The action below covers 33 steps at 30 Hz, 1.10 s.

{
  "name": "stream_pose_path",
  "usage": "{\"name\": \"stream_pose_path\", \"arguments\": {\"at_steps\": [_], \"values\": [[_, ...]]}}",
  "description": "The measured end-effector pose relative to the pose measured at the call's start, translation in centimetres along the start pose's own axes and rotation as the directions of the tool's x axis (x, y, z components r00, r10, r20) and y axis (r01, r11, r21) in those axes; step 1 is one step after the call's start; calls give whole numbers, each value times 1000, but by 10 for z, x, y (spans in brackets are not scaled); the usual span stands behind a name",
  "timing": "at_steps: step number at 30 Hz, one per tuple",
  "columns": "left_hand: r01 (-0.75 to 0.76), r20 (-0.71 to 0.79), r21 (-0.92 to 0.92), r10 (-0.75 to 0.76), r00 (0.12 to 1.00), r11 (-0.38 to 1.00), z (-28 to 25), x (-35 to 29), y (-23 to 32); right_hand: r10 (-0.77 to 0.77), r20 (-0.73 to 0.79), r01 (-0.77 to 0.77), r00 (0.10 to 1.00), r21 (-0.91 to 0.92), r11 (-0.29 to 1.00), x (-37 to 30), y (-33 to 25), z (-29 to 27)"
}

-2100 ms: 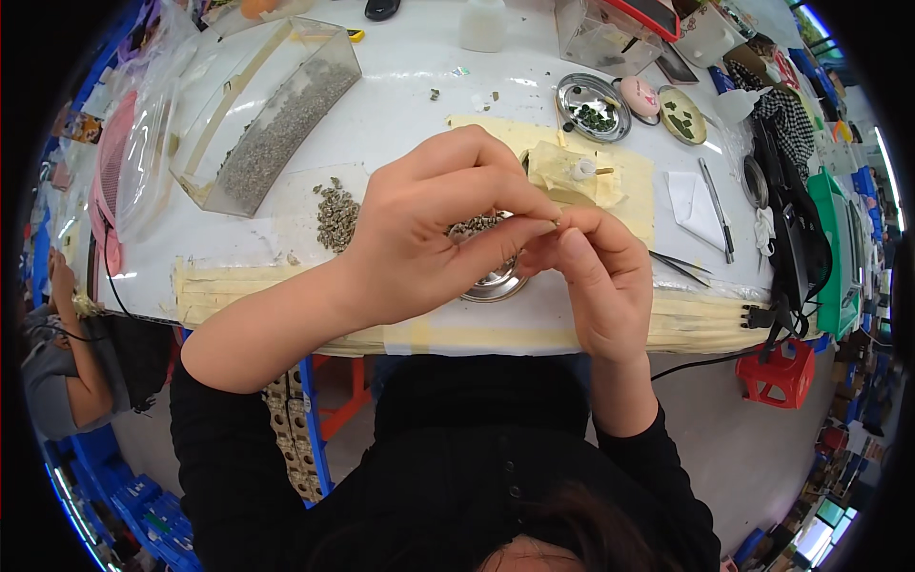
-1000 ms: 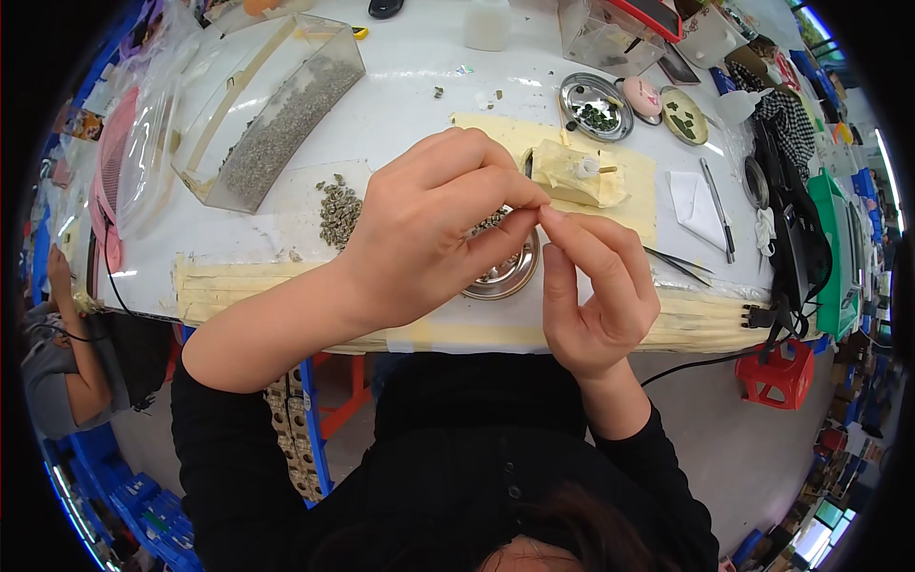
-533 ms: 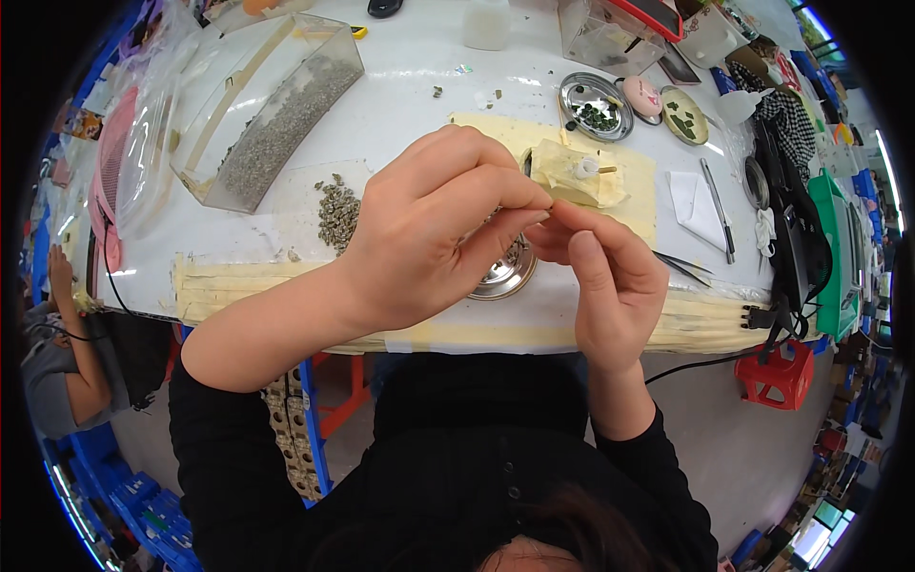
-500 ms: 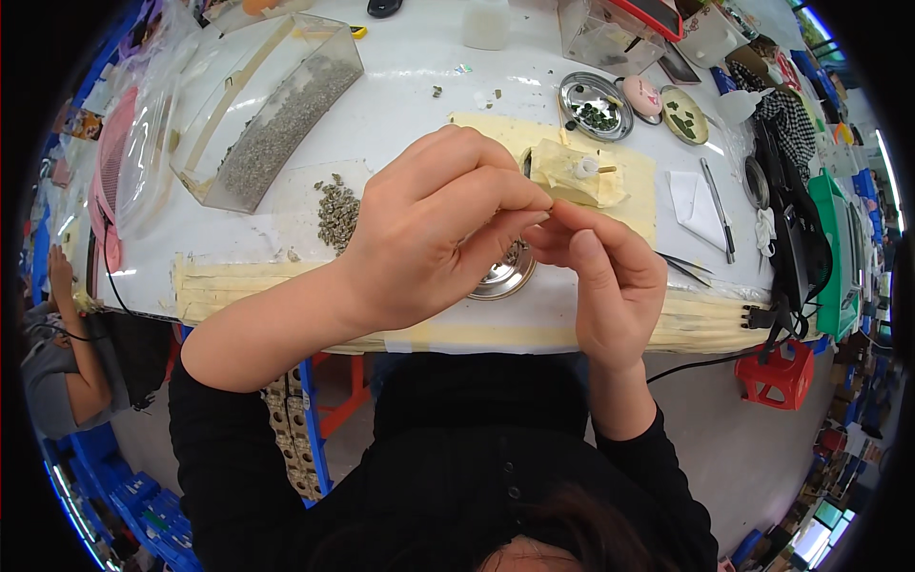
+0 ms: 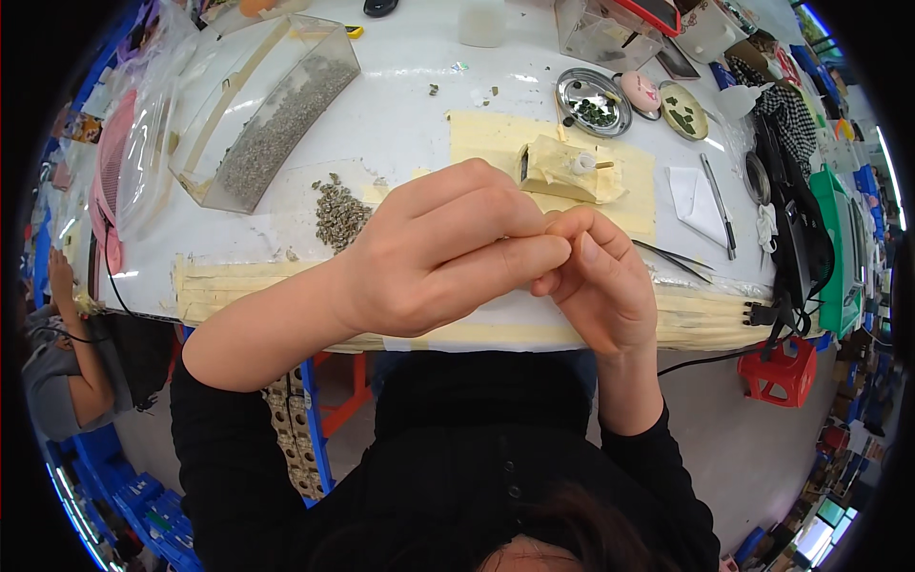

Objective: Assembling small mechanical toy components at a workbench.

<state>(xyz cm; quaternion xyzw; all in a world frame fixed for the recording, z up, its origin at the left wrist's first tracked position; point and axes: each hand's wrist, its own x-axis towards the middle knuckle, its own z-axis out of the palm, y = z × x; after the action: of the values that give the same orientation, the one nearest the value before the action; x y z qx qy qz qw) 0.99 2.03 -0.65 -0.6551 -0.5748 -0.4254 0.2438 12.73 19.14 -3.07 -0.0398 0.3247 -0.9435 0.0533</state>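
Note:
My left hand [image 5: 443, 255] and my right hand [image 5: 607, 276] meet above the near part of the table, both closed in a pinch with their fingertips touching. Whatever sits between the fingertips is too small or hidden to make out. Left of my left hand lies a heap of small grey-green pieces [image 5: 340, 214]. Just beyond the fingertips stands a block wrapped in cream tape [image 5: 562, 170], with a small pale piece and a short stick on top. Dark tweezers [image 5: 675, 259] lie right beside my right hand.
A clear box with grey granules [image 5: 295, 119] stands at the far left. To the far right are a metal dish with dark green pieces [image 5: 596, 103], a pink round case [image 5: 640, 91] and a pale dish [image 5: 683, 111]. A pen-like tool [image 5: 718, 205] lies beside folded white paper [image 5: 694, 202].
My left hand has turned and lowered, its fingers straighter, and my right hand has shifted down slightly. The small round metal dish beneath them is now hidden.

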Motion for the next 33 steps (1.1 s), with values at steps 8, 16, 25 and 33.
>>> {"name": "stream_pose_path", "arguments": {"at_steps": [8,16,25,33], "values": [[29,-24,39,-28,999,999,4,-1,3,-53,-69,39,996,-193,980,1,1,-1],[145,-51,72,-142,989,987,4,0,5,-540,-88,334,837,-699,632,2,16,17],[194,-46,85,-190,981,977,3,-1,6,-626,66,395,777,-825,403,3,21,13],[360,-15,-55,-361,932,931,1,2,4,-662,279,367,695,-930,-7,7,20,15]]}}
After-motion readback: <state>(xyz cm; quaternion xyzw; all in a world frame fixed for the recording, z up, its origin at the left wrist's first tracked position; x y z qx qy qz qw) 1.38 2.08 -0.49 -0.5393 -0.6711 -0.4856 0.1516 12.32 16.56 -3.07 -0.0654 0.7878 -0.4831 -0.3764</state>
